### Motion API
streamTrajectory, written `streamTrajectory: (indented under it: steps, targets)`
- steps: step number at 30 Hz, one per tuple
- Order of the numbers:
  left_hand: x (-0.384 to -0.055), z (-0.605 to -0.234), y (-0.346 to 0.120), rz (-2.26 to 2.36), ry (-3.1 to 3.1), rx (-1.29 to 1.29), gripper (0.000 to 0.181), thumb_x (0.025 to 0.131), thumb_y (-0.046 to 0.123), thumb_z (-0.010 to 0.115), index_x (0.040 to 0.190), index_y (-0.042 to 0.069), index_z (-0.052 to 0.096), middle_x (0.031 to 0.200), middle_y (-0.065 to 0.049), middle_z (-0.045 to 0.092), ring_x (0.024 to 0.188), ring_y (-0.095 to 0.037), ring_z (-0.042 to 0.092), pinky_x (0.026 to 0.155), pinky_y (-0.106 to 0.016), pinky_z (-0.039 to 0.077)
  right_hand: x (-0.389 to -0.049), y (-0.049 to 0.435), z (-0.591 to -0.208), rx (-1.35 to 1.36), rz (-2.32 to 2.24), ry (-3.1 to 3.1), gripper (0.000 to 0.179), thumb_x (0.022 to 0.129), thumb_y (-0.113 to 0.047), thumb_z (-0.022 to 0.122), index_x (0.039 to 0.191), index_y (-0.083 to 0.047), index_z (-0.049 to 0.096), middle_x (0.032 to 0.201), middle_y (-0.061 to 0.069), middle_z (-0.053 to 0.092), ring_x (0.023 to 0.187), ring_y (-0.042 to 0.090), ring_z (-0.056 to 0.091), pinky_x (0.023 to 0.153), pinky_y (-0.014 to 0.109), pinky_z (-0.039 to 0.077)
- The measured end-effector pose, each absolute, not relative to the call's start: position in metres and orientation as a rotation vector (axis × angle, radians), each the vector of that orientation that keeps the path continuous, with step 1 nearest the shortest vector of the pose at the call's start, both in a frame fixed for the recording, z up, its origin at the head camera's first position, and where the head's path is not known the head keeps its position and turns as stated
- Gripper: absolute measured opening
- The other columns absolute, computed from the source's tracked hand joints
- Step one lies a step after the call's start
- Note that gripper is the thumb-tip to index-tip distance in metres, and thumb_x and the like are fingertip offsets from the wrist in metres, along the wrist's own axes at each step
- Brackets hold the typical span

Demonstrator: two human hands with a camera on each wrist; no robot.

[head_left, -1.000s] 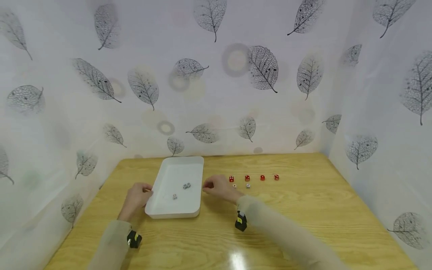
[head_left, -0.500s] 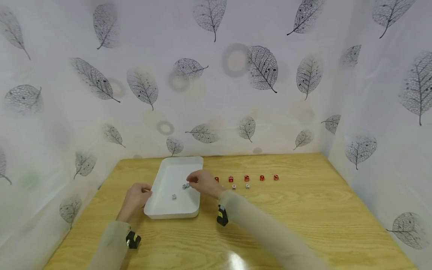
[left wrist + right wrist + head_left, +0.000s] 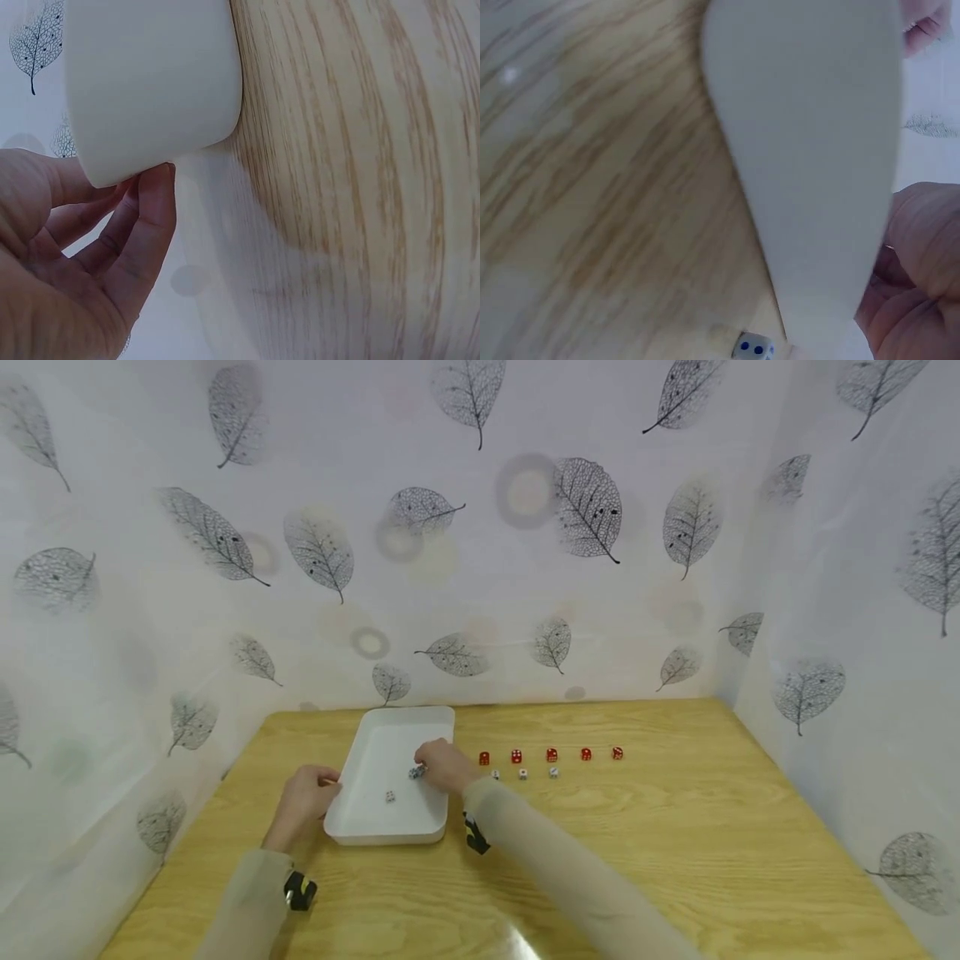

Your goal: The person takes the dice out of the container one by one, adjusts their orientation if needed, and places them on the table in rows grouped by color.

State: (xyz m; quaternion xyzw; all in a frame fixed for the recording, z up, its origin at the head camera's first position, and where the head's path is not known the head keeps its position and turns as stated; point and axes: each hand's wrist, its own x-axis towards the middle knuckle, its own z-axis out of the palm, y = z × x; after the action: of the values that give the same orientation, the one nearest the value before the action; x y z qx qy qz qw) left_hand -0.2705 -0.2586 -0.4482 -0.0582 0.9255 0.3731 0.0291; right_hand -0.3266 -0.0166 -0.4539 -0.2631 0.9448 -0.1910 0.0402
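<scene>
My left hand (image 3: pixel 302 799) holds the left side of a shallow white tray (image 3: pixel 390 839); in the left wrist view, fingertips (image 3: pixel 159 176) press against its outer wall and rim. Over the tray's right wall reaches my right hand (image 3: pixel 446 766), its fingers curled down at a small cluster of dice (image 3: pixel 416 772) on the tray floor. I cannot tell whether a die is pinched there. A single white die (image 3: pixel 390 797) lies nearer the front of the tray. From the right wrist, the tray wall (image 3: pixel 810 165) hides those fingertips and the dice.
Right of the tray, several red dice (image 3: pixel 552 755) form a row on the wooden table (image 3: pixel 675 827). Three white dice (image 3: pixel 523 774) line up in front of them. A leaf-patterned white curtain (image 3: pixel 480 568) surrounds the table's back and sides.
My right hand has moved left from beside the tray, over its right wall, and down to the clustered dice. The leftmost red and white dice have come into view. My left hand stays put.
</scene>
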Motion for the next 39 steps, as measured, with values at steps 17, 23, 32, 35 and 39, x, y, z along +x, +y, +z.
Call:
streamTrajectory:
  steps: [17,23,32,35,39]
  targets:
    - [-0.271,-0.447,-0.256,1.167,2.854,-0.173,0.033,0.093,0.009,0.054,0.117,-0.011,0.060,0.099,-0.024,0.066,0.079,-0.024,0.063,0.058,-0.030,0.052,-0.325,-0.020,-0.470,-0.891,-0.341,2.979,0.019,0.098,-0.012,0.056,0.111,-0.011,0.070,0.105,0.002,0.069,0.095,0.013,0.063,0.087,0.024,0.052]
    - [-0.271,-0.448,-0.255,1.175,2.835,-0.217,0.033,0.094,0.009,0.054,0.119,-0.011,0.060,0.100,-0.023,0.064,0.079,-0.023,0.061,0.058,-0.029,0.051,-0.320,-0.021,-0.470,-0.879,-0.386,2.959,0.012,0.094,-0.014,0.063,0.102,-0.013,0.072,0.096,-0.001,0.068,0.086,0.010,0.060,0.081,0.022,0.051]
    - [-0.270,-0.448,-0.256,1.146,2.855,-0.190,0.033,0.094,0.009,0.053,0.119,-0.011,0.060,0.101,-0.024,0.066,0.079,-0.023,0.063,0.058,-0.030,0.052,-0.319,-0.018,-0.471,-0.900,-0.546,2.921,0.012,0.091,-0.012,0.066,0.102,-0.014,0.072,0.098,-0.002,0.072,0.088,0.010,0.064,0.079,0.021,0.052]
    - [-0.272,-0.451,-0.256,1.143,2.850,-0.186,0.034,0.094,0.008,0.053,0.121,-0.011,0.059,0.103,-0.025,0.066,0.080,-0.023,0.064,0.059,-0.030,0.053,-0.319,-0.014,-0.471,-0.979,-0.633,2.915,0.016,0.091,-0.012,0.067,0.105,-0.014,0.073,0.102,-0.002,0.073,0.093,0.010,0.066,0.084,0.021,0.052]
    - [-0.272,-0.450,-0.255,1.131,2.858,-0.185,0.034,0.095,0.009,0.053,0.122,-0.012,0.059,0.104,-0.026,0.066,0.082,-0.025,0.065,0.060,-0.030,0.053,-0.320,-0.011,-0.471,-1.062,-0.732,2.903,0.018,0.091,-0.015,0.067,0.108,-0.012,0.073,0.102,-0.001,0.073,0.090,0.008,0.065,0.082,0.017,0.051]
